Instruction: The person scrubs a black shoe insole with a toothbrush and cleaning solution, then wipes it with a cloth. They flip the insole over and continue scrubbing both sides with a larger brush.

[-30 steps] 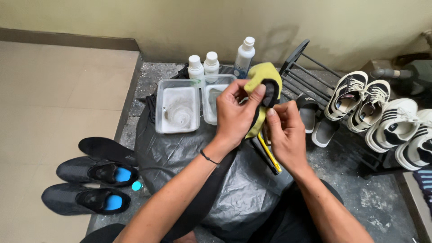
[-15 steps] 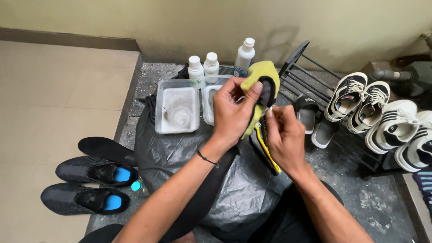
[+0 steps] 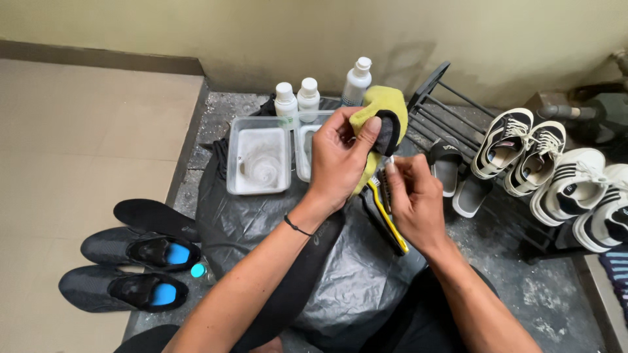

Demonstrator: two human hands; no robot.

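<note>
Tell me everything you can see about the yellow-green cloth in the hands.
The yellow-green cloth looks soft, like microfibre, and is bunched rather than spread out. It is held up above the black plastic sheet, in front of the white bottles. It is wrapped around a dark insole-like piece. The left hand grips it, thumb pressing on top. The right hand is just below, holding a yellow-handled brush.

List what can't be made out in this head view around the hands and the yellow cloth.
- Head view: what the yellow cloth wraps; left hand covers it.
- Brush bristles: hidden behind the right hand.
- Second clear tray: contents blocked by the left hand.
- Striped item: cut off by the right edge.
- Small blue cap by the black shoes: too small to identify.
</note>
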